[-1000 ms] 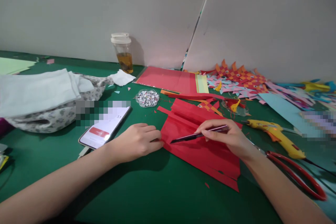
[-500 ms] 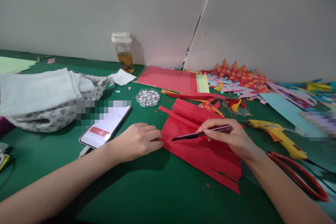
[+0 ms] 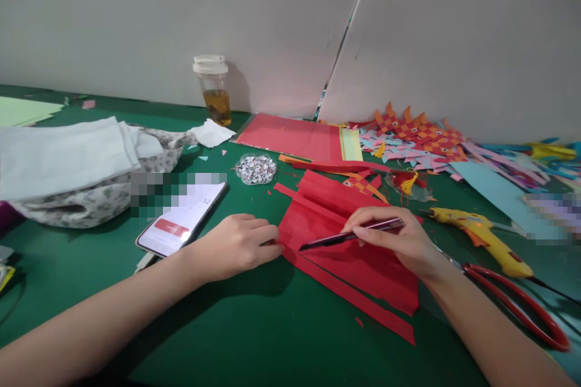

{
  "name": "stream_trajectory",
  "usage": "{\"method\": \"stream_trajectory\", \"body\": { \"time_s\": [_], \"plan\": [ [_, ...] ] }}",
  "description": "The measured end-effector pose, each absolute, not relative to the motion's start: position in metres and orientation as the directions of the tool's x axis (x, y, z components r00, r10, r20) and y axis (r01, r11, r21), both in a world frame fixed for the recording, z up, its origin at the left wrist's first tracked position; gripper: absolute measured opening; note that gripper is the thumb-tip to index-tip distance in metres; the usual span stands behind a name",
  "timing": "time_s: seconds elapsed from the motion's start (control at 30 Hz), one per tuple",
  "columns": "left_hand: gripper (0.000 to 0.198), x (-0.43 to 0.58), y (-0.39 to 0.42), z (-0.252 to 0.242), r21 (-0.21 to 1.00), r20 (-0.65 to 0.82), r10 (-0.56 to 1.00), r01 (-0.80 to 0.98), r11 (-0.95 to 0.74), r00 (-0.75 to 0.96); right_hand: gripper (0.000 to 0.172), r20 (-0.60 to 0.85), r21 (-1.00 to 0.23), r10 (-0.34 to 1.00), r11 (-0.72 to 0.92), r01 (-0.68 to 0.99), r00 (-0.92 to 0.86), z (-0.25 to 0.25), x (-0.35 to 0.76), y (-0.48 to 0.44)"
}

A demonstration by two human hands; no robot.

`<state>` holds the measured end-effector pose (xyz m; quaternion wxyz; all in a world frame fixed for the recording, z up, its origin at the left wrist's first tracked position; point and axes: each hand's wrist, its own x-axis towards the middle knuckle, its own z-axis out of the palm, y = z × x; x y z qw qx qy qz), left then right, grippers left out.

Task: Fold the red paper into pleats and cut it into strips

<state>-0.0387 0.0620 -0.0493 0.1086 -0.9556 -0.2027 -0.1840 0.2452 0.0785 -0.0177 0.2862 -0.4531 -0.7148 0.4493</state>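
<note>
A sheet of red paper (image 3: 358, 254) lies creased on the green table. A narrow strip (image 3: 349, 291) along its near edge is parted from it by a long slit, still joined at the left end. My left hand (image 3: 247, 242) is closed at the sheet's left corner, its fingertips pinching the paper there. Between the thumb and fingers of my right hand (image 3: 385, 233) is a slim dark craft knife (image 3: 333, 240). Its tip points left and touches or nearly touches the paper near the slit's left end.
Right of the sheet lie red-handled scissors (image 3: 517, 296) and a yellow glue gun (image 3: 485, 239). Behind are a dish of googly eyes (image 3: 255, 169), woven paper fish (image 3: 417, 130) and packed coloured paper (image 3: 295, 136). A phone (image 3: 181, 221), cloth bundle (image 3: 91, 175) and drink cup (image 3: 215, 94) stand left.
The slit along the near edge has opened much longer toward the left, and the strip has spread away from the sheet. The knife tip has shifted slightly nearer; my left hand stays put.
</note>
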Motion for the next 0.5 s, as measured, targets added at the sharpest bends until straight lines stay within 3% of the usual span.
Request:
{"method": "stream_trajectory", "body": {
  "time_s": [0.5],
  "plan": [
    [0.020, -0.0390, 0.0625, -0.0507, -0.158, 0.379, 0.349, 0.432, -0.888, 0.857, 0.019, -0.006, -0.890, 0.894, 0.200, 0.410, -0.447, -0.0159, 0.2421, 0.0777]
  ]
}}
